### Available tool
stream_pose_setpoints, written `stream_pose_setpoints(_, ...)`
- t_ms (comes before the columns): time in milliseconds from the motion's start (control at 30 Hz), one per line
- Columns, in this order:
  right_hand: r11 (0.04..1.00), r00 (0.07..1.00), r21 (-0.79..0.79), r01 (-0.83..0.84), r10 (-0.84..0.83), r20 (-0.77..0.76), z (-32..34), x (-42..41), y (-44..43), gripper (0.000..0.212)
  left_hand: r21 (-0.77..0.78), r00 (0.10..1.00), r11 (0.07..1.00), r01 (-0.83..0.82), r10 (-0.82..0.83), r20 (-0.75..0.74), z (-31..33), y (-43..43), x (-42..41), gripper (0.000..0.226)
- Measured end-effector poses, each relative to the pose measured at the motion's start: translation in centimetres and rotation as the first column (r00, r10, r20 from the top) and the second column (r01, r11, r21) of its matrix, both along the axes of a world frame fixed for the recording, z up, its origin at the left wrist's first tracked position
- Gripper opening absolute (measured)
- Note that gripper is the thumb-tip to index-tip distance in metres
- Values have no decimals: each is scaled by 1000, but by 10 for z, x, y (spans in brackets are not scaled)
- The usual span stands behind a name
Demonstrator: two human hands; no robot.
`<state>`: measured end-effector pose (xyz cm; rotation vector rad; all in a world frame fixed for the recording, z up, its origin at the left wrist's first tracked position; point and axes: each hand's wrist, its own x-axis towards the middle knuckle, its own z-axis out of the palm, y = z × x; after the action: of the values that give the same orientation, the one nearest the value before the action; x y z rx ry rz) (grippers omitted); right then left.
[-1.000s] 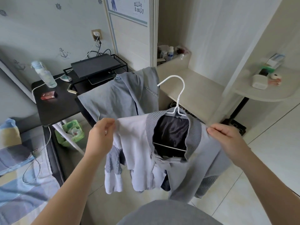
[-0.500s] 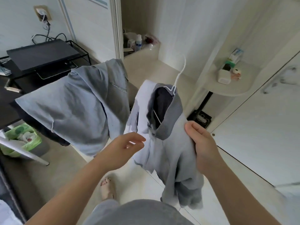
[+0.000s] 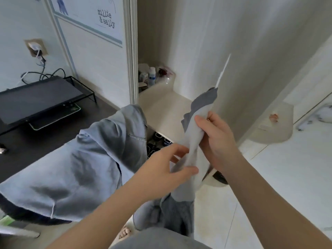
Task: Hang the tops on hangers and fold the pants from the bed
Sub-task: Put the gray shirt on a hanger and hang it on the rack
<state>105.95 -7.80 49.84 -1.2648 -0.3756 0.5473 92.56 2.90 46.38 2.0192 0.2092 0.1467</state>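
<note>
Across the lower left of the frame a blue denim garment (image 3: 86, 168) hangs draped in front of a black desk (image 3: 45, 142). At centre the left hand (image 3: 165, 169) pinches the light grey top (image 3: 193, 139) between thumb and curled fingers. Just right of it the right hand (image 3: 218, 141) grips the same top higher up, with the white hanger (image 3: 222, 71) rising edge-on above the collar.

"What's on the dark desk (image 3: 45, 141)?"
"A black mesh riser (image 3: 39, 97), standing toward the wall."
"And the cream ledge (image 3: 161, 103)?"
"Small bottles (image 3: 152, 76), clustered in its back corner."
</note>
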Motion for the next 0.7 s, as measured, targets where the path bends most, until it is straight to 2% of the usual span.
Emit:
stream_pose_setpoints(100, 997, 985, -15, 73, -70, 158, 26, 27, 42, 15, 107, 995, 994, -25, 14, 102, 15, 42, 31, 23)
stream_pose_setpoints(200, 990, 959, 7, 143, -140, 245, 50, 55, 79, 22, 157, 984, 987, -25, -3, 178, 33, 85, 60, 16)
stream_pose_setpoints(300, 980, 926, 29, 197, -196, 322, 76, 81, 112, 21, 190, 974, 982, -11, -33, 225, 57, 123, 89, 9)
stream_pose_setpoints(400, 970, 888, 59, 236, -240, 393, 107, 109, 138, 18, 230, 959, 973, -15, -51, 280, 86, 151, 120, 7)
stream_pose_setpoints(500, 971, 869, 133, 200, -238, 434, 140, 144, 162, 29, 289, 932, 957, -25, -82, 354, 121, 175, 152, 17)
stream_pose_setpoints(633, 969, 820, 183, 166, -239, 520, 194, 189, 191, 27, 338, 884, 939, -61, -107, 455, 168, 204, 196, 7)
stream_pose_setpoints(700, 968, 775, 205, 147, -241, 584, 228, 209, 204, 29, 381, 844, 918, -106, -120, 522, 195, 214, 219, 9)
